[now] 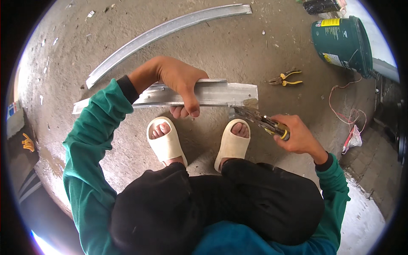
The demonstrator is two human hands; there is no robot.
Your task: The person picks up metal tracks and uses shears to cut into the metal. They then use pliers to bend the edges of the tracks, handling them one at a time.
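My left hand is wrapped around a silvery metal channel, thumb over its face and fingertips curling under the near edge. The channel lies crosswise in front of my feet, with small holes or screws along it and a flap at its right end. In my right hand are locking pliers with yellow on the handle. Their jaws meet the near edge of the channel near its right end, by a small bent tab. Whether the jaws are clamped on the metal is hard to make out.
A second metal channel lies farther off on the concrete floor. Yellow-handled pliers rest beyond the right hand. At the far right are a dark green bucket and tangled thin wire. My feet wear cream slides.
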